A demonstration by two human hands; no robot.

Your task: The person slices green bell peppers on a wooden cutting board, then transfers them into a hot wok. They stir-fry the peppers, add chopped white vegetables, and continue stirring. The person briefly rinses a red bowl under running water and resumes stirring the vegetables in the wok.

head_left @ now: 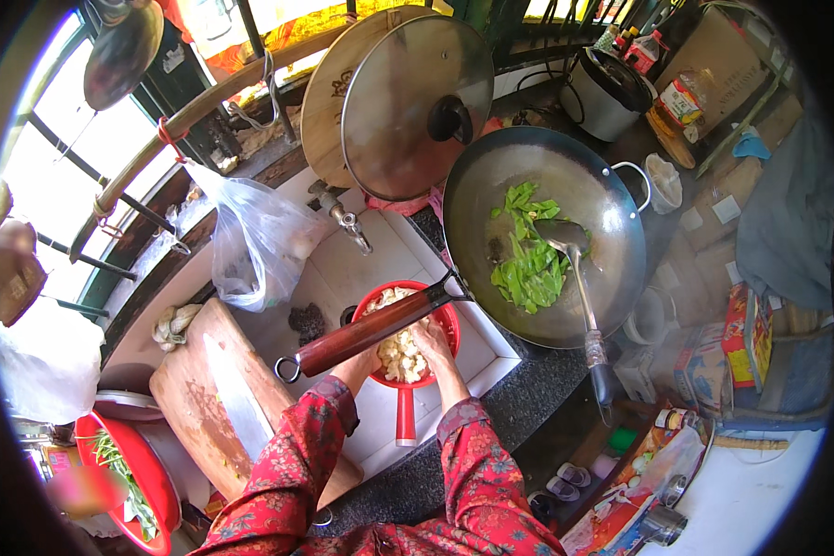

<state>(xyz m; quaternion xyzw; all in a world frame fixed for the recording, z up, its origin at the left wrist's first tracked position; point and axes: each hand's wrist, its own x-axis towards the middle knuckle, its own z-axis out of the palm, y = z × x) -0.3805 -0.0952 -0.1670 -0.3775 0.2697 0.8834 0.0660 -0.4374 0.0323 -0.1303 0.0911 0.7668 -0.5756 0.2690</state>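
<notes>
Both my hands reach into a red long-handled pan (405,422) in the white tiled sink (491,357), among pale pieces that look like cauliflower (402,361). My left hand (369,360) is at the pan's left side, its fingers mostly hidden under the wok's wooden handle. Inside the right rim, my right hand (426,335) touches the pieces; its fingertips are hidden too. The wok handle (366,329) crosses above the pan. In the large wok (612,269) lie chopped green leaves (533,269) and a metal spatula (582,287).
Left of the pan, a cleaver (236,394) lies on a wooden cutting board (181,394). A faucet (350,225) and a hanging plastic bag (264,232) are behind. A glass lid (412,102) leans at the back. Green vegetables fill a red basin (162,473) at lower left.
</notes>
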